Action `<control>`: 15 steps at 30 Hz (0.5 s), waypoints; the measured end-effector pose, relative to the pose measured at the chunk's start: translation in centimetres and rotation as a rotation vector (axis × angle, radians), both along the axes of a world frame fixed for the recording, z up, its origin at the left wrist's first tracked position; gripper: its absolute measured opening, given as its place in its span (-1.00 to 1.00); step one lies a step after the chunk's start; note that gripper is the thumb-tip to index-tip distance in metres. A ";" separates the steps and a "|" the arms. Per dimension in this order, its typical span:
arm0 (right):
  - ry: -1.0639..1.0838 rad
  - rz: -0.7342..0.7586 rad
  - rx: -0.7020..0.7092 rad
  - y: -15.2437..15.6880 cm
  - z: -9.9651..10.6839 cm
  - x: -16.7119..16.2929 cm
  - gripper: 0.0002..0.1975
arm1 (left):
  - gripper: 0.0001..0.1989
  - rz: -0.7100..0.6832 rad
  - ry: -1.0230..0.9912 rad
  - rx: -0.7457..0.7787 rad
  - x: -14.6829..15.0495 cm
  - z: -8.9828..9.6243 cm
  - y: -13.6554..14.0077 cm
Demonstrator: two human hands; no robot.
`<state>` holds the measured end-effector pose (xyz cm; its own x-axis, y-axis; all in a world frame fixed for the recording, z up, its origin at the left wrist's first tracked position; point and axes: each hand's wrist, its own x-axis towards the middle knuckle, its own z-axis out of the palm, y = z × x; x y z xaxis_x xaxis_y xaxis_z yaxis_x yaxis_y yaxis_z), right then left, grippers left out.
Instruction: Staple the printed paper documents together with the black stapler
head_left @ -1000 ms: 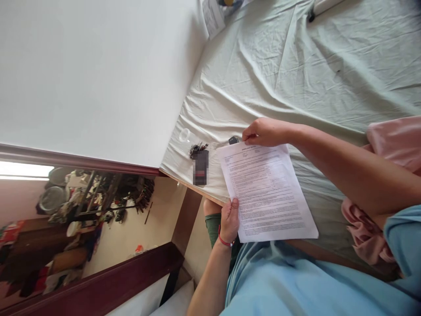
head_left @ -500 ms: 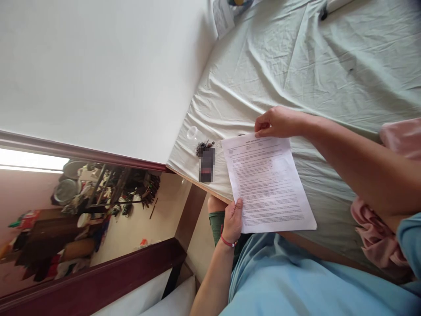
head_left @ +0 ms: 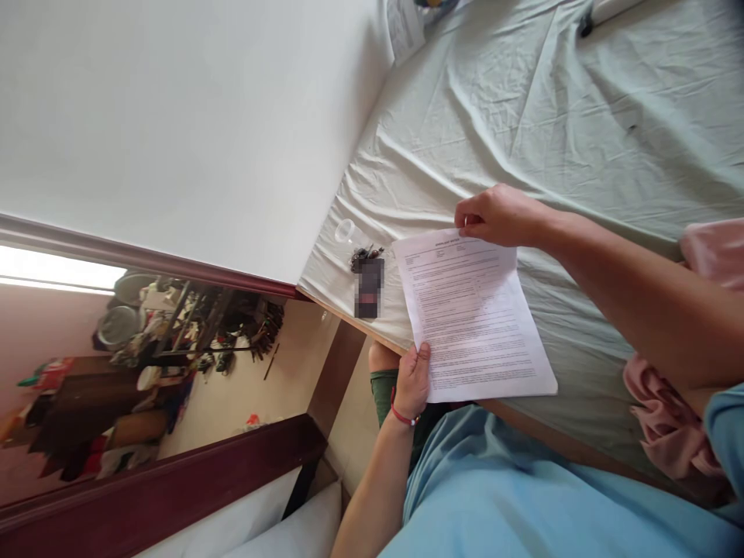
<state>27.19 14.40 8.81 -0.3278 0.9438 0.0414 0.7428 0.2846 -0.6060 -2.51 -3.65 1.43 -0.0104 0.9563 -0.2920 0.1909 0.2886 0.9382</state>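
A printed sheet of paper [head_left: 473,318] lies tilted over the near edge of the bed, its lines of small text facing me. My left hand [head_left: 413,381], with a red bracelet at the wrist, pinches the sheet's lower left edge, thumb on top. At the top edge, my right hand [head_left: 494,215] is closed with thumb and fingertips on the paper. Whether more sheets lie beneath cannot be made out. Left of the paper are a blurred-out dark rectangular object [head_left: 368,288], a small dark tangled bunch [head_left: 365,256] and a clear plastic cup [head_left: 347,231].
The bed's pale green sheet [head_left: 523,132] is wrinkled. Pink cloth [head_left: 668,418] is bunched on the right. A white wall [head_left: 203,116] borders the bed on the left, above a maroon-framed opening [head_left: 174,488] showing a cluttered room. A white cylindrical object [head_left: 610,9] lies at the far edge.
The view has shifted slightly. Both hands keep their hold on the paper, and the right hand sits a little further right along its top edge.
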 end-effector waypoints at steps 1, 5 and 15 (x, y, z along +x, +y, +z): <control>-0.018 -0.012 0.032 0.0 -0.1 -0.1 -0.78 | -0.34 0.001 0.007 0.014 0.1 0.0 0.1; -0.065 -0.003 0.209 0.0 -0.4 -0.2 -0.79 | -0.36 -0.005 0.041 0.048 0.2 -0.3 0.6; -0.172 0.035 -0.058 -0.4 1.2 0.7 -0.71 | -0.34 -0.041 0.035 0.017 0.2 -1.1 1.2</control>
